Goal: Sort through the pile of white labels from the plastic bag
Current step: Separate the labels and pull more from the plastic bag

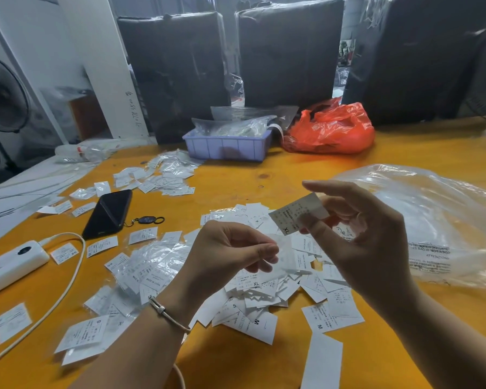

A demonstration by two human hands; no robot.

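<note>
An orange table (334, 169) fills the view. From the left: a fan (3, 102), a white power bank (11, 263), a black phone (108, 213), a lilac tray (227, 147). The left hand (227, 251) pinches a thin clear piece above the pile of white labels (264, 293). The right hand (359, 228) pinches an XL label (295, 216). A red bag (331, 130) and the clear plastic bag (438, 220) lie to the right; dark wrapped bundles (289, 51) stand behind.

Glossy orange wooden tabletop (348, 169); behind it three tall black plastic-wrapped bundles (289, 51), a slanted white beam (107, 66), a standing fan (0, 99) at left
</note>
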